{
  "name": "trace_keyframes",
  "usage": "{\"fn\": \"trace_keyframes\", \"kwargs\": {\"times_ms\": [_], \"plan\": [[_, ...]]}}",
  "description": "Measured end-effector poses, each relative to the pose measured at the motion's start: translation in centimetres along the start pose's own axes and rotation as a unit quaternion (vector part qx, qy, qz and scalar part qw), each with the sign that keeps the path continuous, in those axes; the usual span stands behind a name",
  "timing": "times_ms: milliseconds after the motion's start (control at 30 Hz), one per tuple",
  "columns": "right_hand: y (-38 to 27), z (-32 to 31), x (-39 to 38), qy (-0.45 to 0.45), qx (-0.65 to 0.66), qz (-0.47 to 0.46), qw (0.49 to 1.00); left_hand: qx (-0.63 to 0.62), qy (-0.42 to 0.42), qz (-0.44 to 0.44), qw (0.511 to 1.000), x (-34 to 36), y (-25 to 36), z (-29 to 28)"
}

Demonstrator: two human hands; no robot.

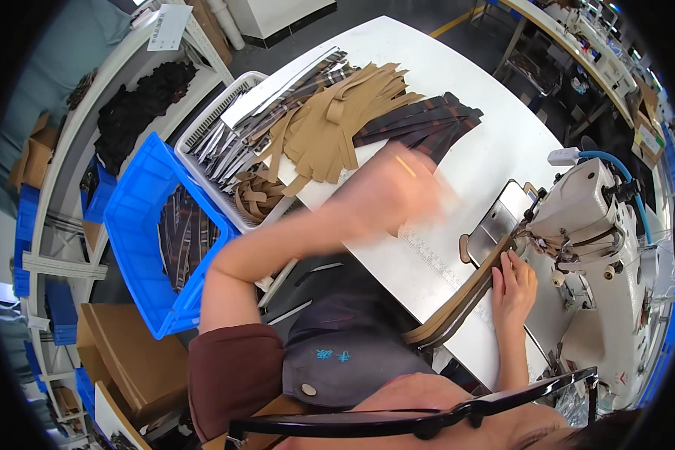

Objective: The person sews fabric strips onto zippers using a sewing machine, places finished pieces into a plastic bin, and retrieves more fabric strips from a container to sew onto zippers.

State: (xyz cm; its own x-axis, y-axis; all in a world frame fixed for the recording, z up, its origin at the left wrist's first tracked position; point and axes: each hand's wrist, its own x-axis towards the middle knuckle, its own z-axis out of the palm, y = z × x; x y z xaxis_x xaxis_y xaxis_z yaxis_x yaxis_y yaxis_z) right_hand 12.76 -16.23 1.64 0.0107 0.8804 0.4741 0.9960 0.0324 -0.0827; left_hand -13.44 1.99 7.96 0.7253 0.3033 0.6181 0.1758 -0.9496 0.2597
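Note:
A long tan fabric strip with a dark edge runs from under the sewing machine down over the table's near edge. Beside it, close to the machine's needle area, my right hand rests with fingers stretched out, fingertips touching the strip's edge. My left hand is smeared by motion above the middle of the table, so its fingers and anything in them cannot be made out. Just beyond it lie a pile of tan fabric strips and a bundle of dark plaid strips.
The white table carries the strips and machine. At its left stand a white basket full of strips and a blue bin with plaid pieces. Farther left are a shelf rack and a cardboard box.

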Motion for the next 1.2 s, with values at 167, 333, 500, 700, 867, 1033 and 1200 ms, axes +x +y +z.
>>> {"fn": "trace_keyframes", "kwargs": {"times_ms": [167,333,500,700,867,1033,1200], "plan": [[-0.4,0.1,0.2,0.013,0.025,-0.008,1.0,0.092,0.072,-0.393,0.912,-4.7,-20.5,-8.4],[-0.8,-0.3,0.0,0.006,0.034,0.016,0.999,0.181,0.008,-0.411,0.893,-3.8,-28.4,-5.9],[-0.7,-0.3,0.0,0.013,0.044,0.018,0.999,-0.08,0.286,-0.462,0.836,-4.9,-29.2,-7.5],[-0.2,0.0,0.4,0.026,0.018,0.017,0.999,0.149,0.034,0.021,0.988,-2.3,-6.5,-3.4],[-0.4,0.5,0.5,0.039,0.012,0.007,0.999,0.038,-0.066,0.11,0.991,-5.4,6.3,2.7],[0.0,0.7,0.0,0.054,0.006,0.0,0.999,0.006,-0.21,-0.013,0.978,-5.7,8.7,4.3],[-0.1,0.7,-0.3,0.048,0.016,0.014,0.999,-0.018,-0.386,0.025,0.922,-2.4,7.9,0.9]]}}
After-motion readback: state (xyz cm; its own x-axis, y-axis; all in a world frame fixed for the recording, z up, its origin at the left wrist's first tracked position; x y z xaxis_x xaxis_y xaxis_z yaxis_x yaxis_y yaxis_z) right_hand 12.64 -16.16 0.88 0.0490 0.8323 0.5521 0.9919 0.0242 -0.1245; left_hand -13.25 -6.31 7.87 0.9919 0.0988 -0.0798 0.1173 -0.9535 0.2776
